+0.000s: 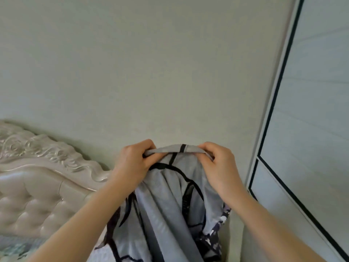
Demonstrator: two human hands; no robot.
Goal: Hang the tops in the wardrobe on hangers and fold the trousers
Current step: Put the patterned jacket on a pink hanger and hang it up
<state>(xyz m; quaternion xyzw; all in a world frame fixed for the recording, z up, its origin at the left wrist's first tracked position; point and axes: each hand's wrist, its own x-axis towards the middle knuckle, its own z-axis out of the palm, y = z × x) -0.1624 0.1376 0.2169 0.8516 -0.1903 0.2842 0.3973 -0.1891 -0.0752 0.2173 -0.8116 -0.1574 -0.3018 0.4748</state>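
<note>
The left hand [132, 163] and the right hand [220, 165] are raised side by side in front of the person. Each has its fingers curled over the top band [175, 149] of a grey garment [166, 201], with the thumb pinching from the near side. The hands are apart, and a short stretch of the band is pulled taut between them; a black stripe crosses the band at that spot.

The garment hangs down from this grip between the two bare forearms, falling in loose folds. Curved black piping runs across its grey cloth, and a dark patterned patch [221, 222] shows at its lower right edge. Whether it is a top or trousers cannot be told from here.

Behind the hands is a plain pale wall [151, 72]. To the left stands a cream headboard [37, 195], carved along its top and button-tufted below, with a strip of patterned bedding [15, 248] at the lower left corner. To the right is a pale wardrobe door [311, 110] edged with thin black lines.
</note>
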